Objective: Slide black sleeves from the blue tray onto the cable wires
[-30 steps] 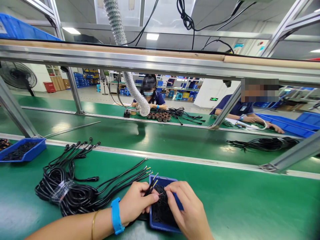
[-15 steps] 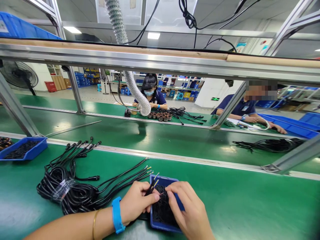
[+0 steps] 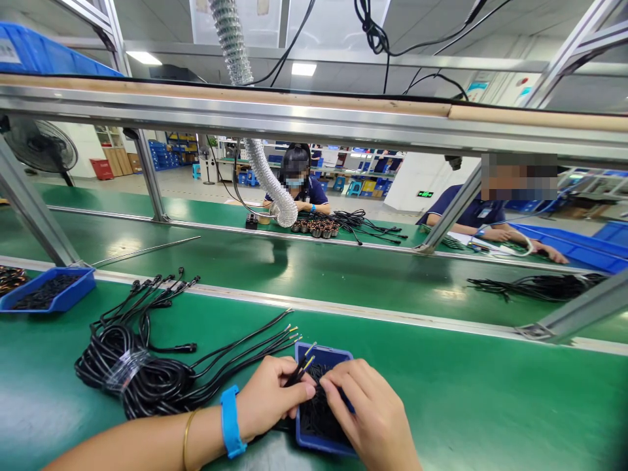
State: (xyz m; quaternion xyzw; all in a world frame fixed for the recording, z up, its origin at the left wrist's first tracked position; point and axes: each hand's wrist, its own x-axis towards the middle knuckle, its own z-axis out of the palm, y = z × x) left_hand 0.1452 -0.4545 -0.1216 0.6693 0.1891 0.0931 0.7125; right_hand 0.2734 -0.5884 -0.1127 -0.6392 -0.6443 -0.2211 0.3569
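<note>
My left hand (image 3: 271, 397), with a blue band at its wrist, pinches black cables (image 3: 296, 375) whose stripped ends show yellow and pale wires. Close beside it, my right hand (image 3: 369, 407) has thumb and forefinger pressed together near the wire ends; whatever lies between those fingertips is too small to name. Both hands are over a blue bin (image 3: 321, 443) holding many small black pieces (image 3: 318, 418). Left of the hands lies a coiled bundle of black cables (image 3: 132, 373), bound with clear wrap, its bare ends pointing toward the bin.
Another blue bin (image 3: 73, 297) of black pieces stands at the far left. A metal frame (image 3: 314, 121) crosses above the green bench (image 3: 490, 392). A flexible duct (image 3: 267, 176) hangs beyond. Two people sit across, near copper-coloured parts (image 3: 316, 227) and more cables (image 3: 540, 286).
My right fingertips have closed in slightly beside the left hand's wire ends. The view has shifted a little; the cable bundle and bin lie as before.
</note>
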